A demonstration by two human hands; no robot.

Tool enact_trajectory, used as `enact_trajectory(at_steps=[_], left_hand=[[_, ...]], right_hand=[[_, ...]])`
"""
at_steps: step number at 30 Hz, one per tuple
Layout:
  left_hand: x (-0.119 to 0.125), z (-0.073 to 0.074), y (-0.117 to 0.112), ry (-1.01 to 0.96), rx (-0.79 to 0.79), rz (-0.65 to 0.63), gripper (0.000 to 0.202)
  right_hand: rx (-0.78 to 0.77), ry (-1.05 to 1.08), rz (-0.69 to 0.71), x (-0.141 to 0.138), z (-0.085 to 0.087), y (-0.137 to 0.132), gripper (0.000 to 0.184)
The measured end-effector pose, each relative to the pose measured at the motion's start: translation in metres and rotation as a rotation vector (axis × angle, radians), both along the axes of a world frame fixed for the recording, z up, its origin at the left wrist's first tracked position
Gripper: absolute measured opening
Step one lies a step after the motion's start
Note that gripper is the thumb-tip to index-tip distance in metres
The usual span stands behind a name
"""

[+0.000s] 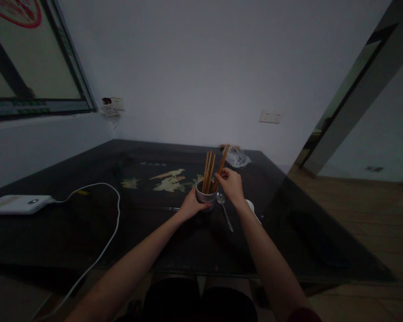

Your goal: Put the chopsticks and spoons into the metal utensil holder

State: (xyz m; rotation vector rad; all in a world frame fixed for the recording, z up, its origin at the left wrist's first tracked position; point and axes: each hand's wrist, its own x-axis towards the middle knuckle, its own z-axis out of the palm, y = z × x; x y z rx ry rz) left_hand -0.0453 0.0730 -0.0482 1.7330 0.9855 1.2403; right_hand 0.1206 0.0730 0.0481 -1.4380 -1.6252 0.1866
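My left hand (pixel 190 205) is wrapped round the side of a metal cup (pixel 205 198) standing on the dark table. Several wooden chopsticks (pixel 208 172) rise out of the cup. At its right rim, my right hand (pixel 230 182) pinches chopsticks (pixel 223 160) that lean to the right, their lower ends inside or just at the cup's mouth. How many it pinches I cannot tell. A metal spoon (pixel 225 212) lies on the table beside the cup, bowl end away from me. Partly hidden behind my right forearm is a white object (pixel 250 206).
Crumpled clear plastic (pixel 237 157) lies at the table's back edge. On the left, a white power bank (pixel 20 204) trails a white cable (pixel 118 201) off the near edge. A dark flat object (pixel 317 239) lies at the right. Sockets (pixel 270 117) are on the wall behind the table (pixel 147 232).
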Motion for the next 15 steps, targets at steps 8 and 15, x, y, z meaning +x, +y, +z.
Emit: enact_trajectory(at_steps=[8, 15], left_hand=[[-0.0004, 0.0038, -0.0013, 0.022, -0.009, 0.022, 0.084], [-0.0011, 0.0014, -0.0004, 0.067, -0.029, 0.064, 0.081]], right_hand=[[-0.075, -0.08, -0.025, -0.0046, -0.0063, 0.0002, 0.009], [-0.073, -0.098, -0.043, -0.0015, -0.0108, 0.0045, 0.013]])
